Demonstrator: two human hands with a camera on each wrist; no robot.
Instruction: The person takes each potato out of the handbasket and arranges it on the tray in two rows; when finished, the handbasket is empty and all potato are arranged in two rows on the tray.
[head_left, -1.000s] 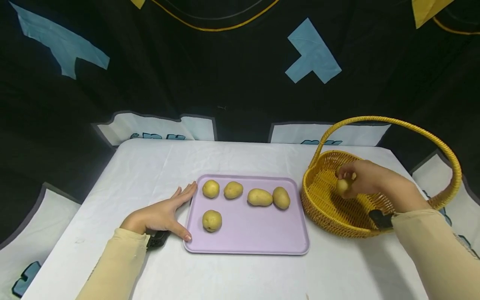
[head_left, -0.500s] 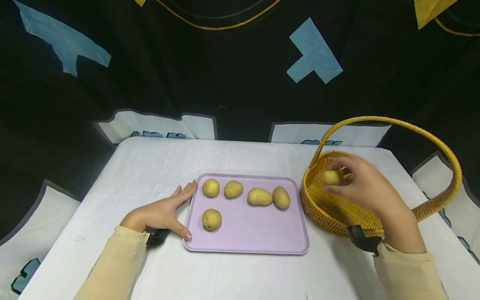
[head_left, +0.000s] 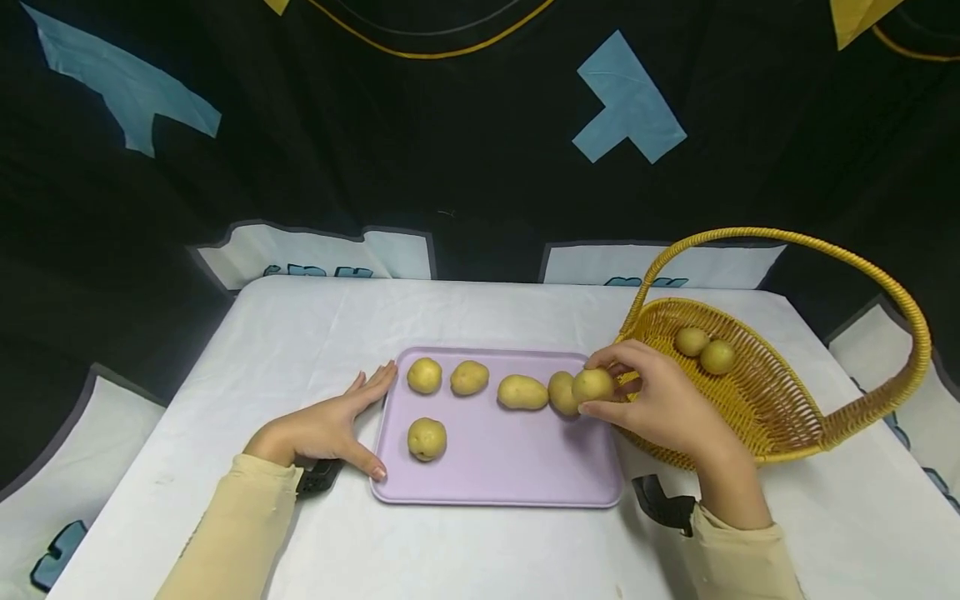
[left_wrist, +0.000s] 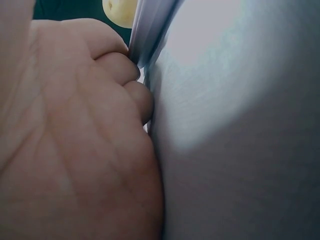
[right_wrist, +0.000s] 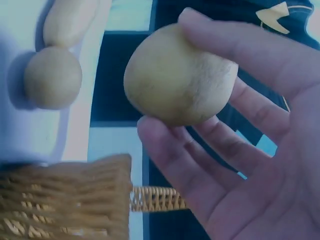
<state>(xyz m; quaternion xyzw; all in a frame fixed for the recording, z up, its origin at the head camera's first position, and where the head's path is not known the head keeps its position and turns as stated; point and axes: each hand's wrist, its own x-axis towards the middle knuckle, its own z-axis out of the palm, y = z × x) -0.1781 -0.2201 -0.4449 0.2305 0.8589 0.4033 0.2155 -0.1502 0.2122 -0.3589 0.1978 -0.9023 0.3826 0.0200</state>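
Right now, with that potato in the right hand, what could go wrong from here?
The right hand holds the potato by its fingertips, so it might slip out. If lowered here, it could bump the tray's rightmost potato and perhaps nudge the long potato next to it. The basket stands close beside the tray, so the hand might brush it.

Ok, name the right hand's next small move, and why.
Probably have the right hand lower the pinched potato onto the near right part of the tray: no potato lies there, while the rightmost tray potato is partly hidden behind the pinched one in the head view.
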